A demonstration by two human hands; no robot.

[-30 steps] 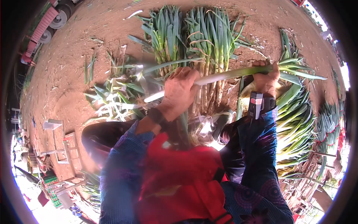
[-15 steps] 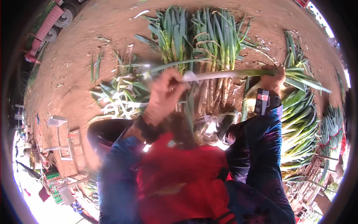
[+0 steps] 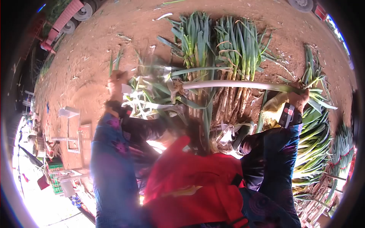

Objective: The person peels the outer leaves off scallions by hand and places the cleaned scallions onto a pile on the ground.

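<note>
Outdoors, we are gripping a leek (image 3: 235, 84) near its leafy end in our right hand (image 3: 298, 100), its pale shaft reaching over the leek bundles (image 3: 243, 47) on the soil (image 3: 83, 68). Our left hand (image 3: 116, 84) is blurring near loose leaves (image 3: 146, 100); whether it is open, we cannot tell.

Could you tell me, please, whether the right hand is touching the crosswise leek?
Touching: the head view shows the right hand closed around the crosswise leek, near its green leaves.
</note>
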